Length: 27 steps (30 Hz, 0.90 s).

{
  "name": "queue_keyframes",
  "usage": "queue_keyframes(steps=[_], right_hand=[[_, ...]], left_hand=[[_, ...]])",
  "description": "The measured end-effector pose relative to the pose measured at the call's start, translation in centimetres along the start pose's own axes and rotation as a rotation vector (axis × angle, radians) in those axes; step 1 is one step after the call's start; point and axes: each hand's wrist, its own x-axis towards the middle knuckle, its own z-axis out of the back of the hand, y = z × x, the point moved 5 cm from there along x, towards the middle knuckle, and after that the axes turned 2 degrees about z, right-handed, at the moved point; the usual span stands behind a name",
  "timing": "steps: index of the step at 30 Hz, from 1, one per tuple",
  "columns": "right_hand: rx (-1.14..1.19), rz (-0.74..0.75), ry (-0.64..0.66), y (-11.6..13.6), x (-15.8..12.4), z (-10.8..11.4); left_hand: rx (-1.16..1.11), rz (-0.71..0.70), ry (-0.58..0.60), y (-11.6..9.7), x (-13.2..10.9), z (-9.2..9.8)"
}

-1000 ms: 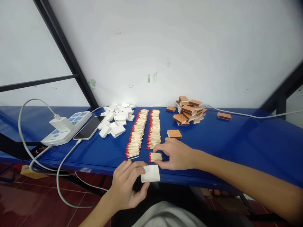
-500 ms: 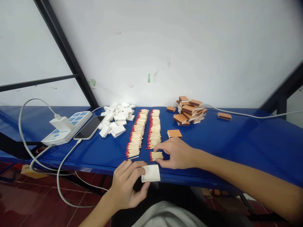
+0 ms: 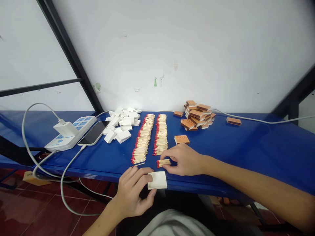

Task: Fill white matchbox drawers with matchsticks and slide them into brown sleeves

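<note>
My left hand (image 3: 135,190) grips a white matchbox tray (image 3: 157,180) between thumb and fingers, its hollow side facing up, just off the table's front edge. My right hand (image 3: 183,159) has its thumb and forefinger closed around a small bundle of matches (image 3: 163,163), red heads to the left. Behind that bundle runs a row of matches (image 3: 161,137). A second, longer row of matches (image 3: 142,139) lies to its left, with one loose match at its near end. An orange matchbox cover (image 3: 181,139) lies just beyond my right hand.
On the blue table (image 3: 246,150), a heap of white trays (image 3: 121,124) lies left and a pile of orange matchboxes (image 3: 198,114) back right. A phone (image 3: 94,132) and power strip (image 3: 71,134) with cables are at far left. One matchbox (image 3: 233,121) lies apart, right.
My right thumb and forefinger have drawn the small match bundle tighter together. My left hand and the tray stay nearly where they were.
</note>
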Motion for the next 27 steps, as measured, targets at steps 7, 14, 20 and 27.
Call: queue_keyframes(steps=[7,14,20,27], right_hand=[[-0.001,-0.013,-0.013,-0.35,0.05,-0.1],[0.004,0.045,-0.015,-0.21,0.04,-0.13],[-0.022,0.039,-0.035,-0.45,-0.08,-0.17],[-0.001,0.094,0.036,-0.11,0.09,-0.05]], left_hand=[[0.02,0.001,-0.009,-0.03,-0.02,0.04],[0.025,-0.005,-0.011,-0.07,0.04,0.16],[0.034,-0.011,-0.005,-0.06,-0.15,0.11],[0.039,-0.014,-0.019,-0.12,-0.1,0.23]])
